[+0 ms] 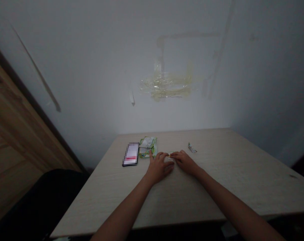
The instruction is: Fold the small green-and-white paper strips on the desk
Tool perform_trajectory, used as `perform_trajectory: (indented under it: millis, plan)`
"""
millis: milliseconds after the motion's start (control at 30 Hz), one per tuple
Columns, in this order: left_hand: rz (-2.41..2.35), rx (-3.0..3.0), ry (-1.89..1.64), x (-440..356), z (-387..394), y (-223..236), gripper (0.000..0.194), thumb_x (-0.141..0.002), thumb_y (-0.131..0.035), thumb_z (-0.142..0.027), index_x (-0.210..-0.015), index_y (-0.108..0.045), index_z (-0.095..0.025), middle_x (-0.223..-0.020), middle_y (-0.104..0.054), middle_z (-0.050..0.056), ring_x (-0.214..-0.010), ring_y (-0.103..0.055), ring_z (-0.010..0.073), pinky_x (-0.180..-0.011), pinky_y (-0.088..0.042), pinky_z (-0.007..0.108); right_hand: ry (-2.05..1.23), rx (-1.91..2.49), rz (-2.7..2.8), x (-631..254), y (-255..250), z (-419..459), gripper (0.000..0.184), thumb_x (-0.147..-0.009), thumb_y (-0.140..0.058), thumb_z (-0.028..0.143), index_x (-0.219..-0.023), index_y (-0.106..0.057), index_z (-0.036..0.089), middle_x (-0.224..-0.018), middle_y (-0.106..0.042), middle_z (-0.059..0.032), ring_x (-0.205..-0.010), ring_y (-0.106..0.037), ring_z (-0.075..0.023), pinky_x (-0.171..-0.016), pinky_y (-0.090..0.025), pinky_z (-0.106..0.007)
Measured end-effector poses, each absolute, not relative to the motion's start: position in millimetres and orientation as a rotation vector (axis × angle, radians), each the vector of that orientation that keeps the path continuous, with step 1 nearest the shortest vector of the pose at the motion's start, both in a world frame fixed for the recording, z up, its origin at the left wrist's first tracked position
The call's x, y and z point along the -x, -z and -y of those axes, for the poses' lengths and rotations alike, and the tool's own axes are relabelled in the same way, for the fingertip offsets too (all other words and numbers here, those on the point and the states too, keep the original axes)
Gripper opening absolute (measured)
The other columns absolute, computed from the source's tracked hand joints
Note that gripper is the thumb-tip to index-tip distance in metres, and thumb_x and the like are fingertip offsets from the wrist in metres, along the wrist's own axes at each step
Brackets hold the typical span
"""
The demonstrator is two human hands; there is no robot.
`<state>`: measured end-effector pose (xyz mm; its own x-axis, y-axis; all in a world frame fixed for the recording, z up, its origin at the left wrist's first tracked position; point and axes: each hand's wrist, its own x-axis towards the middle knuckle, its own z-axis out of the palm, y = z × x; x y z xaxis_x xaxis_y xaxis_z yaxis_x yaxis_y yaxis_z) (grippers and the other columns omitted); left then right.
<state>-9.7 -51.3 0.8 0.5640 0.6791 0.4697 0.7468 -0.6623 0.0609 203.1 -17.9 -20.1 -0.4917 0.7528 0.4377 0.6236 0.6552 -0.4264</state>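
My two hands meet over the middle of the table. My left hand [160,167] has one finger raised apart on its left side, while the other fingers bend toward a small pale piece with a bit of yellow [170,155]. From the other side, the bent fingers of my right hand [184,162] press on the same piece. Most of it is hidden by my fingertips, and its kind cannot be made out. Just beyond my left hand lie green and white printed packets [148,142], one on top of another.
A phone [131,154] with a lit, blurred screen lies left of the packets. A small crumpled wrapper [191,148] is to the right, beyond my right hand. The pale wooden table [232,167] meets a grey wall [96,83] bearing peeling clear tape [167,85].
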Motion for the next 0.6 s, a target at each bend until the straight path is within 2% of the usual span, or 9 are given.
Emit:
perform_trajectory:
  millis: [200,400,600]
  plan:
    - [1.336,2.572,0.761,15.2,43.8,-1.5,0.023,-0.09,-0.055,-0.048,-0.108,-0.068,-0.045,-0.132,-0.056,-0.001,-0.125,-0.047,0.0252,-0.11,0.004,0.074,-0.298,1.069,2.262,-203.7,19.7,17.4,0.043,-0.086,-0.045,0.008,-0.119,-0.068,0.024,-0.121,-0.068,-0.0052,-0.107,-0.059,-0.0211,-0.095,-0.043,-0.041]
    - [1.527,2.425,0.736,22.7,37.3,-5.0,0.024,-0.091,-0.053,-0.044,-0.106,-0.071,-0.038,-0.131,-0.057,0.004,-0.125,-0.046,0.0284,-0.109,0.005,0.075,-0.325,1.092,2.244,-203.3,18.5,19.0,0.044,-0.084,-0.046,0.006,-0.118,-0.068,0.023,-0.121,-0.069,-0.0052,-0.108,-0.057,-0.0219,-0.097,-0.043,-0.042]
    - [1.568,2.403,0.7,23.3,34.3,-1.5,0.023,-0.09,-0.055,-0.046,-0.104,-0.072,-0.038,-0.135,-0.055,0.003,-0.127,-0.045,0.0296,-0.106,0.006,0.078,-0.342,1.072,2.245,-204.0,19.1,18.8,0.045,-0.085,-0.046,0.006,-0.119,-0.067,0.025,-0.122,-0.068,-0.0055,-0.111,-0.058,-0.0212,-0.098,-0.042,-0.043]
